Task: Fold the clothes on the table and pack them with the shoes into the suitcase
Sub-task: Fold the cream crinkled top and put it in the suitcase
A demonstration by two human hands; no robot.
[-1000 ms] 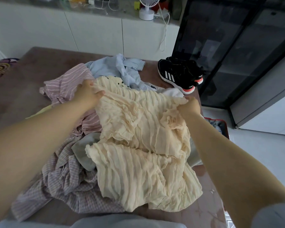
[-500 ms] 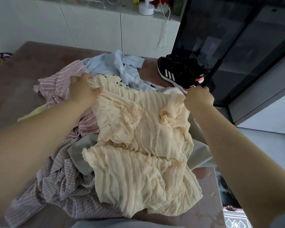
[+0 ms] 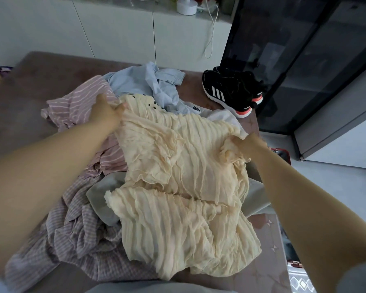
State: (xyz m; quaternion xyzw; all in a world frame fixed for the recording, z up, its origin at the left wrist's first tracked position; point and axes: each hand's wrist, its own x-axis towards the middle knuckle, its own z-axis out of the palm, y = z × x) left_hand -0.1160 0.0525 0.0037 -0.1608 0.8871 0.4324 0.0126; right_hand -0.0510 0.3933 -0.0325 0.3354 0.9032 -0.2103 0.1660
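Observation:
A crinkled cream garment [image 3: 178,187] lies spread over the clothes pile on the brown table [image 3: 30,85]. My left hand [image 3: 106,112] grips its far left corner. My right hand [image 3: 244,144] grips a bunched part of its far right edge. Under it lie a pink striped top [image 3: 76,102], a light blue shirt [image 3: 148,81], a grey piece [image 3: 106,199] and a mauve checked shirt [image 3: 72,240]. A pair of black shoes [image 3: 230,89] with white stripes and coral soles stands at the table's far right corner. A red edge of the suitcase [image 3: 282,152] shows on the floor to the right.
A dark glass cabinet [image 3: 304,49] stands right of the table, close to the shoes. White cupboards [image 3: 114,28] with a small fan base and a hanging cable run along the back wall. Pale floor [image 3: 336,187] lies to the right.
My right hand came back from the garment's far right and now grips a bunched fold lower down. My left hand kept its hold on the left corner. The camera tilted slightly.

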